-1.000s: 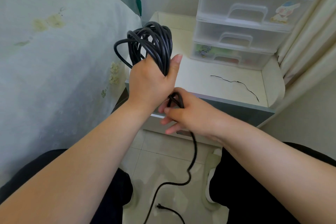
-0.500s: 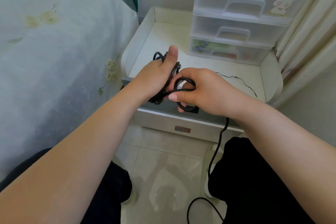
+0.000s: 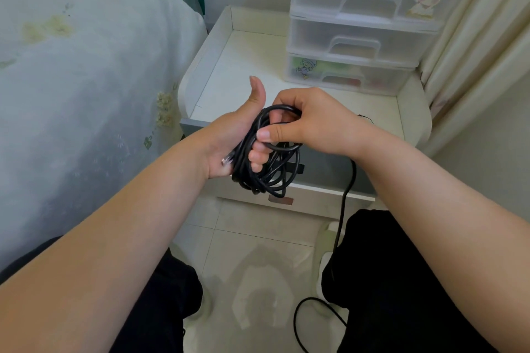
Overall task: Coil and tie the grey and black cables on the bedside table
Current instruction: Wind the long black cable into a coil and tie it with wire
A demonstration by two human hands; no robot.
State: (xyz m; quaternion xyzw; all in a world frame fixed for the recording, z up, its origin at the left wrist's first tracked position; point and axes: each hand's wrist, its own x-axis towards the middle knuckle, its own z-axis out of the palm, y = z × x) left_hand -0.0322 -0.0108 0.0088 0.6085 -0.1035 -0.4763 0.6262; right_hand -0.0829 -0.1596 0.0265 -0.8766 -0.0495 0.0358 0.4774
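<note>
The left hand [image 3: 229, 135] is turned palm-up in front of the white bedside table [image 3: 229, 77], thumb sticking straight up, its fingers curled through a bundle of coiled glossy black cable [image 3: 263, 172] that hangs from them just off the table's front edge; a clear plastic plug [image 3: 228, 160] on one cable end pokes out by the heel of that palm. The right hand [image 3: 309, 120] pinches one loop of the same cable between thumb and curled fingers, close against the left. The loose tail runs down past the right wrist to a curve on the pale tiled floor [image 3: 258, 243]. A thin black tie wire [image 3: 365, 117] lies on the tabletop, near a translucent plastic drawer unit [image 3: 358, 23]
</note>
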